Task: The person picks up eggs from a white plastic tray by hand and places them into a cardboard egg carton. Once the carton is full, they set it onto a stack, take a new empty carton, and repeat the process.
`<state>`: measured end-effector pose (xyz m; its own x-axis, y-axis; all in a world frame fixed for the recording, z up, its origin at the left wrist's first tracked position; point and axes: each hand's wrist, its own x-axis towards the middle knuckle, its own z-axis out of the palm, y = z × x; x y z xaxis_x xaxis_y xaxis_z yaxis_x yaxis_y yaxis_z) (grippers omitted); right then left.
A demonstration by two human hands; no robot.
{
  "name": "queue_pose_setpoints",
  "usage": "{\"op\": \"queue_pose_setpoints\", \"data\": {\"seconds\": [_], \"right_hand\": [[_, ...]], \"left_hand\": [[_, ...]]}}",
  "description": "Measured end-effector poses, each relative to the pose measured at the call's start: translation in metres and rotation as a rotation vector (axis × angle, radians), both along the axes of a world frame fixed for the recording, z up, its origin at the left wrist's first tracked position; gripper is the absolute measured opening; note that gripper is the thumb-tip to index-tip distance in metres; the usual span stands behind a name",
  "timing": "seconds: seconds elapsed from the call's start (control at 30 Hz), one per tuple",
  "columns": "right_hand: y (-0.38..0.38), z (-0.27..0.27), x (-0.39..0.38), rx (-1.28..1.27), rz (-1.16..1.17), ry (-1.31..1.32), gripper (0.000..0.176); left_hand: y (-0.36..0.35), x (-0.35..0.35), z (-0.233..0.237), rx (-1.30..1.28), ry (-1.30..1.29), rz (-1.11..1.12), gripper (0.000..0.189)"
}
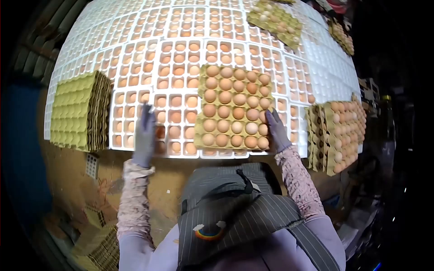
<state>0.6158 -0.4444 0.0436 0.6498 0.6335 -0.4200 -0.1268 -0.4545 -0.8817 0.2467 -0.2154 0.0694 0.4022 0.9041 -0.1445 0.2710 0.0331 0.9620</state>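
My left hand (144,137), in a grey-purple glove, is held over the white foam egg trays (153,106) with its fingers stretched out, slightly blurred. It holds nothing that I can see. A yellow-green pulp egg tray (201,81), filled with brown eggs (238,113), lies on top of the foam trays in front of me. My right hand (278,131), gloved too, grips this tray's right edge, fingers by the eggs there. The part of the hand under the edge is hidden. Below my left hand, brown eggs (175,117) sit in the foam compartments.
A stack of pulp trays (74,113) stands at the left. Filled pulp trays (339,135) stand tilted at the right edge. Another pulp tray with eggs (275,22) lies farther back. More stacked cardboard (101,248) is on the floor at lower left.
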Motion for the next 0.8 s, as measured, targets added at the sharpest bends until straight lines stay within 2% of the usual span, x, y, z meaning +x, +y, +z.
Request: {"op": "queue_pose_setpoints", "data": {"seconds": [0.03,0.07,0.1,0.13,0.17,0.2,0.23,0.27,0.33,0.37,0.43,0.47,0.5,0.53,0.57,0.6,0.67,0.7,0.77,0.8], "right_hand": [[0.012,0.017,-0.007,-0.089,-0.059,0.093,0.071],[0.018,0.036,-0.014,-0.076,-0.090,0.190,0.071],[0.021,0.049,-0.016,-0.057,-0.126,0.282,0.071],[0.022,0.041,-0.009,-0.004,-0.079,0.291,0.069],[0.015,0.024,0.002,0.045,-0.045,0.286,0.068],[0.012,-0.004,0.005,0.154,-0.050,0.136,0.066],[0.012,-0.008,0.003,0.120,-0.056,-0.070,0.065],[0.015,0.022,-0.010,0.065,-0.115,-0.094,0.061],[0.019,-0.018,-0.010,0.078,0.036,-0.561,0.059],[0.018,-0.073,-0.001,-0.037,0.117,-1.072,0.056],[0.011,0.030,-0.011,0.113,-0.185,-0.255,0.055],[0.006,0.047,-0.008,0.093,-0.220,-0.315,0.054],[-0.003,0.069,0.002,0.094,-0.244,-0.325,0.054],[-0.017,0.093,0.016,0.085,-0.215,-0.278,0.058],[-0.032,0.115,0.030,0.076,-0.184,-0.232,0.063],[-0.048,0.134,0.045,0.222,-0.208,-0.270,0.056],[-0.084,0.158,0.085,0.378,-0.270,-0.230,0.055],[-0.103,0.175,0.099,0.386,-0.276,-0.233,0.055],[-0.150,0.241,0.122,0.231,-0.230,-0.315,0.044],[-0.179,0.243,0.152,0.191,-0.176,-0.401,0.043]], "left_hand": [[-0.015,0.032,-0.017,-0.131,-0.022,-0.058,0.061],[-0.032,0.063,-0.017,-0.147,-0.024,-0.113,0.063],[-0.028,0.062,-0.057,0.216,0.160,-0.354,0.060],[-0.022,0.062,-0.098,0.626,0.299,-0.500,0.057],[-0.030,0.080,-0.097,0.461,0.266,-0.368,0.057],[-0.041,0.104,-0.093,0.288,0.229,-0.250,0.057],[-0.053,0.126,-0.090,0.105,0.202,-0.143,0.059],[-0.062,0.135,-0.083,0.095,0.170,-0.214,0.059],[-0.059,0.131,-0.061,-0.206,-0.157,-0.112,0.058],[-0.055,0.120,-0.054,-0.189,-0.157,-0.152,0.057],[-0.055,0.112,-0.025,-0.190,-0.165,-0.209,0.056],[-0.059,0.115,-0.002,-0.208,-0.171,-0.226,0.055],[-0.077,0.129,0.037,-0.447,-0.314,-0.124,0.055],[-0.089,0.133,0.053,-0.264,-0.261,-0.208,0.050],[-0.097,0.142,0.072,-0.214,-0.206,-0.272,0.049],[-0.106,0.157,0.082,-0.179,-0.206,-0.310,0.049],[-0.142,0.195,0.115,-0.171,-0.217,-0.351,0.050],[-0.157,0.216,0.131,-0.113,-0.138,-0.432,0.050],[-0.196,0.257,0.140,-0.252,-0.345,-0.498,0.050],[-0.218,0.274,0.143,-0.234,-0.340,-0.510,0.051]]}}
